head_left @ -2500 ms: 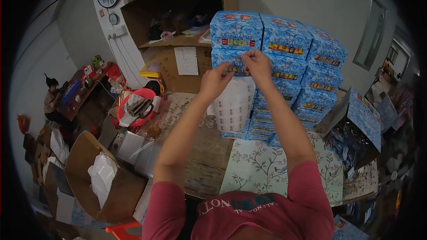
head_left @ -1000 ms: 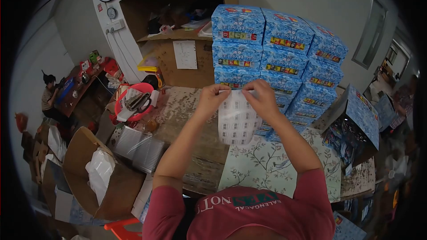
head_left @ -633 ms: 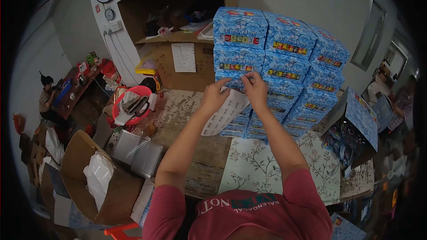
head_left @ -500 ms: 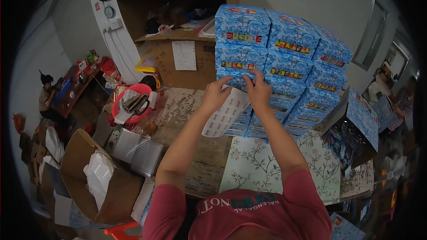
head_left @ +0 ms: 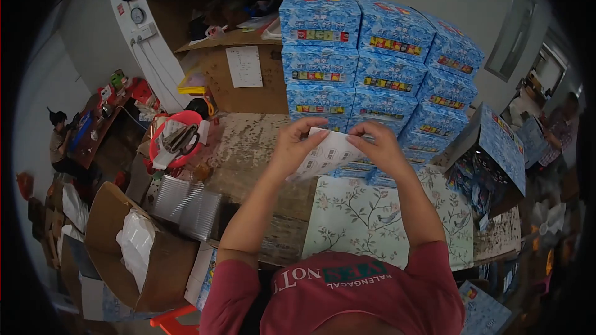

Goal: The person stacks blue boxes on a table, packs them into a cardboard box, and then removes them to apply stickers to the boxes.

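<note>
**Label sheet (head_left: 326,156) pinched between both hands**

The white sheet, printed with rows of small labels, sits tilted in the air over the far half of the worktop (head_left: 248,149) – just in front of the stack of blue boxes (head_left: 372,74). The left hand (head_left: 292,149) has its thumb and fingers closed on the sheet's left end; the right hand (head_left: 382,147) is closed on the right end. Below the forearms a floral mat (head_left: 360,226) covers the worktop's near edge, and a red basket (head_left: 174,142) stands at its left edge.
</note>
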Tool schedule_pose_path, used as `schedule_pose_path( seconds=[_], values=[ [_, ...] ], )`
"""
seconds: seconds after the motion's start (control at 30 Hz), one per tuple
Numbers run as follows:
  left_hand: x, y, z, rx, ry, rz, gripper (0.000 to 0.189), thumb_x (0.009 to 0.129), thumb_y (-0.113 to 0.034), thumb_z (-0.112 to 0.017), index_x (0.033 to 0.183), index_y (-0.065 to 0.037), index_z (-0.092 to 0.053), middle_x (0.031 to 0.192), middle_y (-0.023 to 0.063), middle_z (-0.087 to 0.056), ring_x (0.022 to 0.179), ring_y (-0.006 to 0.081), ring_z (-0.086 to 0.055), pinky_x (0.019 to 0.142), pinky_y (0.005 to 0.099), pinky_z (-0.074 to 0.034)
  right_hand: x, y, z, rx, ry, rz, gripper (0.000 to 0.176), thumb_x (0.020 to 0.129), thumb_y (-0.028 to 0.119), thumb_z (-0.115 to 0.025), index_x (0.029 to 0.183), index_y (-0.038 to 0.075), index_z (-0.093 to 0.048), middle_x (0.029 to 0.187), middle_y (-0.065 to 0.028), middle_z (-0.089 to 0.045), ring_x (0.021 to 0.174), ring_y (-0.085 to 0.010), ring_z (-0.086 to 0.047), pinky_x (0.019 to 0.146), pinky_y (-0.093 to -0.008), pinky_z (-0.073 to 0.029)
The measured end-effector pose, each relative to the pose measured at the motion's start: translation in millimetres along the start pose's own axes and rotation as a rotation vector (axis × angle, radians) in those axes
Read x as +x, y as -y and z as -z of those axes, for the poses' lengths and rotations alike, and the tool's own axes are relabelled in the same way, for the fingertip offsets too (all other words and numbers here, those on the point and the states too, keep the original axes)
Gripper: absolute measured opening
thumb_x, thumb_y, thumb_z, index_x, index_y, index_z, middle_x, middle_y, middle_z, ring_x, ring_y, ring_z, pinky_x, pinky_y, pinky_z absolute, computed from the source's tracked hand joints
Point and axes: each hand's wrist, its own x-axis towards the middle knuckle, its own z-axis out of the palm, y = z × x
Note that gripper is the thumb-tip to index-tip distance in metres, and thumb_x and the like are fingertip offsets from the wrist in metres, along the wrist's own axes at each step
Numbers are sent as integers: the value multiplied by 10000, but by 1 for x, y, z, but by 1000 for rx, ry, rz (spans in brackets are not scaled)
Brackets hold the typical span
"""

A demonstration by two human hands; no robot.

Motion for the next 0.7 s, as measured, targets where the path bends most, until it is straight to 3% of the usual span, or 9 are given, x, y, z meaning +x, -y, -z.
schedule_pose_path(
  seconds=[0.17, 0.23, 0.27, 0.33, 0.37, 0.43, 0.53, 0.67, 0.7],
  values=[
    [-9, 28, -17, 91, 90, 50, 171, 842, -114, -615, 978, -12, -630, 796, 12, -641, 704, 67, -551, 637, 229, -448, -50, -3, 33, 223, 114, -372, 168, 841, 159, -613, 950, 30, -618, 911, -60, -610, 839, -155, -563, 702, -320, -452],
    [-6, 43, -15, 151, 28, 43, 141, 859, -128, -594, 925, -4, -606, 872, 26, -634, 729, 62, -528, 632, 216, -432, -71, -34, 41, 126, -157, -328, 183, 870, 170, -587, 988, 31, -607, 924, -87, -611, 854, -144, -566, 728, -321, -455],
    [-2, 48, -15, 149, 40, 38, 141, 859, -128, -594, 925, -4, -606, 872, 26, -634, 729, 62, -528, 632, 216, -432, -80, -48, 49, 121, -169, -331, 183, 870, 170, -587, 988, 31, -607, 924, -87, -611, 854, -144, -566, 728, -321, -455],
    [2, 53, -10, 152, -214, -199, 158, 889, -162, -557, 927, -9, -557, 978, 42, -601, 780, 61, -503, 649, 210, -418, -94, -77, 70, -49, -674, -255, 236, 857, 162, -586, 1043, 18, -585, 991, -95, -597, 900, -183, -559, 783, -320, -436],
    [4, 51, -5, 164, -219, -199, 158, 889, -162, -557, 927, -9, -557, 978, 42, -601, 780, 61, -503, 649, 210, -418, -99, -87, 82, -22, -777, -258, 300, 868, 173, -576, 1119, 14, -533, 1080, -111, -563, 984, -199, -533, 841, -322, -413],
    [11, 47, 7, 67, -605, -172, 176, 913, -191, -517, 967, -23, -521, 1061, 58, -563, 833, 78, -495, 687, 223, -418, -108, -109, 102, 22, -875, -260, 370, 878, 184, -567, 1194, 11, -481, 1170, -126, -529, 1068, -215, -508, 899, -325, -389],
    [26, 55, 31, -123, -845, -144, 222, 911, -220, -525, 1013, -24, -512, 1043, 69, -573, 815, 99, -502, 702, 237, -424, -110, -137, 125, 158, -1020, -292, 507, 881, 225, -573, 1290, 3, -374, 1297, -164, -427, 1211, -249, -409, 977, -335, -331],
    [53, 54, 39, -50, -737, -60, 302, 877, -256, -581, 1031, -4, -521, 1047, 83, -575, 887, 109, -523, 706, 255, -434, -95, -156, 136, 228, -952, -467, 607, 876, 300, -578, 1341, 15, -311, 1367, -191, -333, 1283, -266, -315, 1017, -355, -287],
    [61, 63, 40, 308, -575, -141, 345, 848, -274, -618, 1025, 11, -535, 991, 95, -597, 857, 127, -557, 672, 267, -444, -90, -158, 139, 272, -929, -517, 625, 876, 328, -575, 1348, 18, -307, 1375, -193, -320, 1291, -271, -301, 1020, -360, -284]
  ],
)
